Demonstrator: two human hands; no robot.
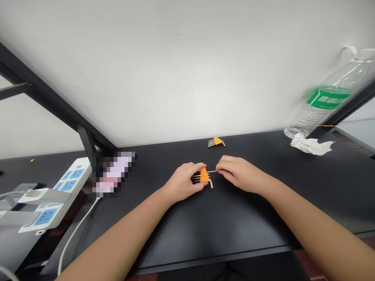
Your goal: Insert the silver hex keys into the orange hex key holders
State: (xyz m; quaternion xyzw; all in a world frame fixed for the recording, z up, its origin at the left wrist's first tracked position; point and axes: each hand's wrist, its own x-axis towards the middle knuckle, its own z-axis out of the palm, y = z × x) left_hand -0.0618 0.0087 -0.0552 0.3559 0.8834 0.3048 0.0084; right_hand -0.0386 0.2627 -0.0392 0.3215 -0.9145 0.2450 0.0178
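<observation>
My left hand (187,180) is closed around an orange hex key holder (204,175), thumb below and fingers above. Several metal keys run through the holder, and one bent end sticks out at its lower right. To the right, my right hand (237,171) pinches the end of a thin hex key (212,171) that reaches into the holder. The fingers hide that key's far end. Behind both hands, near the wall, a second orange holder with hex keys (217,141) lies on the black table (216,222).
A white power strip (68,183) with plugged-in adapters is on the left. Beside it lies a blurred-out flat item (115,173) with a white cable (77,230). At the back right, a clear bottle with a green label (329,97) leans near a crumpled tissue (312,145).
</observation>
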